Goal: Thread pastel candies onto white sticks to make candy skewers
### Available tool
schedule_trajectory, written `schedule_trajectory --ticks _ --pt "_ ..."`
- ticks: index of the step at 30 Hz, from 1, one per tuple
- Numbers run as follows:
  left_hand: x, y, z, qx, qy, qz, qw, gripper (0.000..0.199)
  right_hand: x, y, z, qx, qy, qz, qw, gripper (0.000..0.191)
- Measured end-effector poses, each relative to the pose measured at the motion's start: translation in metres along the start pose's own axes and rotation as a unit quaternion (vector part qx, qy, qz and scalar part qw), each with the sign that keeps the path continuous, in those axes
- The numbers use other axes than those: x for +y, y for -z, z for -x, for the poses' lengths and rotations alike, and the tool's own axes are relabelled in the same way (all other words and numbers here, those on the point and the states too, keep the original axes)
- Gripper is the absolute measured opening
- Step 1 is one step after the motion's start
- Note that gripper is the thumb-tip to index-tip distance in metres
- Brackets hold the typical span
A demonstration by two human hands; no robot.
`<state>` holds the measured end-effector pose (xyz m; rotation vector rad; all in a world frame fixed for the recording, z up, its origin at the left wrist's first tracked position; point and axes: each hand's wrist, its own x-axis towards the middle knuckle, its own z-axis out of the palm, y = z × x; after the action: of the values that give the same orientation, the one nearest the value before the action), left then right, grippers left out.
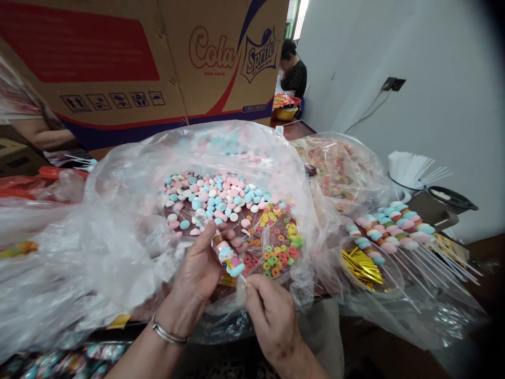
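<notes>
A candy skewer (235,270) of pink, white and blue marshmallow-like pieces sits at least partly inside a small clear printed wrapper (222,251). My left hand (197,271), with a bracelet at its wrist, holds the wrapper between thumb and fingers, its top near the fingertips. Below it, my right hand (272,313) pinches the white stick that comes out of the candy's lower end. Just beyond both hands lie loose pink, white and blue candies (221,195) and small coloured gummy rings (282,245), spread on plastic sheeting (130,158).
Finished-looking skewers (394,226) lie at right, beside a round clear tub (398,279) with gold twist ties (363,268). White sticks (410,166) stand near a dark pitcher (437,202). A large carton (138,52) blocks the back. Another person (295,76) sits behind; another's arm (47,137) shows left.
</notes>
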<state>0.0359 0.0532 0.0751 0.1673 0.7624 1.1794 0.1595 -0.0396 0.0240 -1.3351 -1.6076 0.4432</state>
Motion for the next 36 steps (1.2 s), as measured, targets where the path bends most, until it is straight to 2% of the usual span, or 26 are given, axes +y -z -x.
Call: schedule_trajectory --ticks 1,2,4,5,6,7,9,11,12,14,17,21,27,32,36 --pt "0.001 0.002 0.001 -0.038 -0.003 -0.003 0.999 0.018 -0.002 0.001 0.0 -0.034 -0.087 -0.094 0.991 0.025" --pt "0.001 0.005 0.003 -0.075 -0.011 -0.005 0.997 0.027 -0.004 0.003 -0.001 -0.058 -0.172 -0.184 0.966 0.025" --pt "-0.002 0.009 0.005 -0.141 -0.035 0.007 0.989 0.043 -0.009 0.003 -0.003 -0.073 -0.292 -0.317 0.899 0.025" --pt "-0.005 0.011 0.006 -0.169 -0.045 0.012 0.985 0.046 -0.011 0.003 -0.004 -0.071 -0.321 -0.357 0.875 0.024" --pt "-0.008 0.012 0.007 -0.19 -0.05 0.015 0.98 0.044 -0.012 0.002 -0.005 -0.068 -0.334 -0.376 0.862 0.024" --pt "-0.012 0.013 0.007 -0.204 -0.052 0.019 0.977 0.04 -0.013 0.001 -0.004 -0.068 -0.33 -0.374 0.864 0.024" --pt "-0.018 0.011 0.007 -0.199 -0.05 0.03 0.978 0.032 -0.013 0.0 -0.002 -0.068 -0.273 -0.31 0.908 0.023" --pt "-0.022 0.007 0.006 -0.157 -0.046 0.045 0.985 0.026 -0.01 -0.001 0.001 -0.043 -0.147 -0.175 0.973 0.021" --pt "-0.023 0.005 0.005 -0.131 -0.045 0.048 0.989 0.023 -0.008 -0.002 0.003 -0.02 -0.069 -0.097 0.993 0.021" --pt "-0.023 0.002 0.004 -0.086 -0.043 0.047 0.994 0.021 -0.006 -0.003 0.006 0.029 0.061 0.038 0.997 0.022" --pt "-0.02 -0.001 0.005 -0.036 -0.046 0.045 0.997 0.024 -0.004 -0.005 0.005 0.073 0.151 0.16 0.973 0.023" --pt "-0.016 -0.001 0.005 0.015 -0.045 0.035 0.998 0.032 -0.005 -0.006 0.002 0.09 0.181 0.226 0.953 0.025" --pt "-0.011 0.002 0.002 0.048 -0.052 0.023 0.997 0.03 -0.002 -0.008 0.005 0.084 0.162 0.204 0.962 0.024" --pt "-0.015 -0.004 0.005 0.05 -0.062 0.004 0.997 0.028 0.0 -0.01 0.007 0.09 0.143 0.213 0.962 0.022" --pt "-0.021 -0.006 0.007 0.056 -0.069 -0.021 0.996 0.019 0.0 -0.011 0.005 0.105 0.161 0.259 0.947 0.021"
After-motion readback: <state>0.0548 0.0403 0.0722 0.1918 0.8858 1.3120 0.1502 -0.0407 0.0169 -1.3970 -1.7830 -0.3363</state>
